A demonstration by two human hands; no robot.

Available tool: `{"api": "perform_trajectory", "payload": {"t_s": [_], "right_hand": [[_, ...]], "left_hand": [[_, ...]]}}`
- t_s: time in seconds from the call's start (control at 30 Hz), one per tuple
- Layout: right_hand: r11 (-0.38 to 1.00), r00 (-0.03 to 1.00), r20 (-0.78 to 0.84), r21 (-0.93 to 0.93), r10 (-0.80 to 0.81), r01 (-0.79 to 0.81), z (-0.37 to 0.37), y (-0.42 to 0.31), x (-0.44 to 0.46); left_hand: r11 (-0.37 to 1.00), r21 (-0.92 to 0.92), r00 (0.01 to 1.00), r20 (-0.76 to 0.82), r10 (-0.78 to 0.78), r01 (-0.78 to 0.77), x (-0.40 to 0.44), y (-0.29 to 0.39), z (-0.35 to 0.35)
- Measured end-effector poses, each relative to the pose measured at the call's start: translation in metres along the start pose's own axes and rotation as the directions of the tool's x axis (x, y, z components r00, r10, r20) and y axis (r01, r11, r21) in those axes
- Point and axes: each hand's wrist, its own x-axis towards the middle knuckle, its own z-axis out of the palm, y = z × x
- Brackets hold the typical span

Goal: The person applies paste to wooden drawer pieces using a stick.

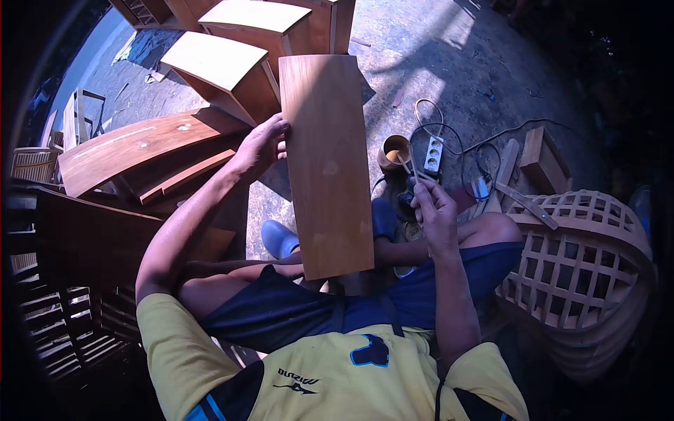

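Note:
A long wooden board (328, 168) with pale filler-like spots stands in front of my lap. My left hand (270, 140) is closed on its left edge, thumb near the front face. My right hand (434, 210) is raised to the right of the board, fingers pinched around a thin stick-like tool (413, 154); its exact kind is unclear. Just beyond that hand, a brown cup (385, 156) holds an orange-brown substance, and the tool's tip is near it.
A white power strip (433, 156) with cables lies on the concrete floor. Wooden drawer-like boxes (221, 63) and curved panels (151, 144) crowd the left and back. A latticed wooden piece (572, 263) stands at right, near a small wooden box (544, 161). Blue footwear (279, 238) shows below.

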Motion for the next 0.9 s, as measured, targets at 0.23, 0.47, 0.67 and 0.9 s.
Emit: {"api": "perform_trajectory", "payload": {"t_s": [0.23,0.47,0.67,0.9], "right_hand": [[0.968,0.984,0.045,-0.173,-0.175,0.180,0.005,0.002,-0.020],[0.734,0.884,0.126,-0.512,-0.449,0.446,0.012,-0.025,-0.021],[0.432,0.737,0.241,-0.680,-0.631,0.592,0.039,-0.065,0.001],[0.322,0.743,0.312,-0.754,-0.592,0.573,0.052,-0.066,0.007]], "left_hand": [[0.999,0.031,0.996,-0.075,-0.040,0.043,-0.003,-0.005,-0.003],[1.000,0.015,0.998,0.058,-0.016,0.015,-0.008,-0.002,0.003],[0.969,0.248,0.990,0.143,-0.020,-0.016,-0.034,0.014,0.029],[0.967,0.252,0.978,0.210,-0.005,-0.049,-0.033,0.004,0.018]]}}
